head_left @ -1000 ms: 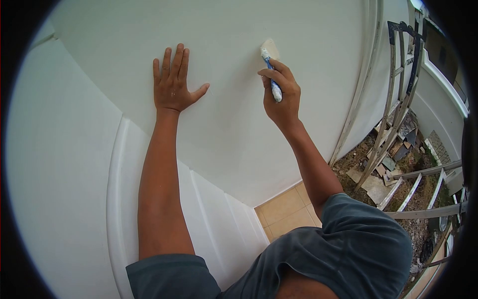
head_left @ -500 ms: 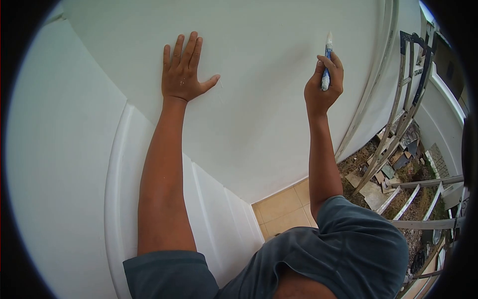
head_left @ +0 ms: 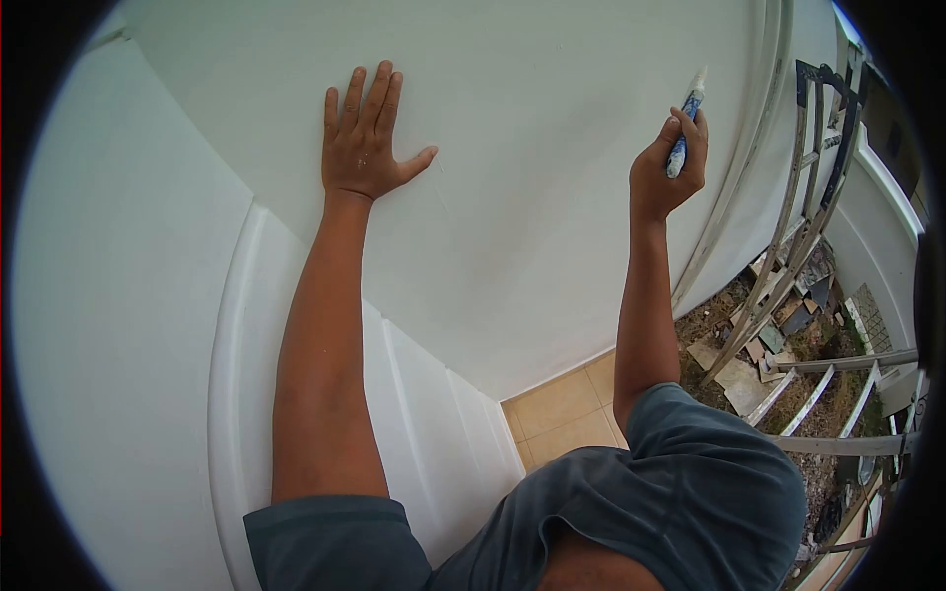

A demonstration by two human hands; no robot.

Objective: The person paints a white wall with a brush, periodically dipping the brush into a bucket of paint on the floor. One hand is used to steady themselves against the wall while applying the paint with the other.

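Note:
My left hand (head_left: 365, 148) lies flat against the pale wall (head_left: 493, 246), fingers spread and thumb out to the right; white specks dot its back. Off to the right, my right hand (head_left: 670, 167) is closed around a slim blue-and-white tool (head_left: 685, 133) with a tapered white tip. The tool stands nearly upright, leaning right, its tip at the wall surface and its rounded lower end showing below the fingers. I cannot tell exactly what kind of tool it is. Faint marks show on the wall beside my left thumb.
White panelling with raised mouldings (head_left: 232, 374) runs down the left. A vertical trim strip (head_left: 734, 187) edges the wall at right. Beyond it stand a metal ladder (head_left: 788, 236) and ground strewn with broken tiles (head_left: 744, 384). Beige floor tiles (head_left: 562, 404) lie below.
My right hand has moved to the right along the wall with the tool, which now leans more to the right. My left hand has stayed in place.

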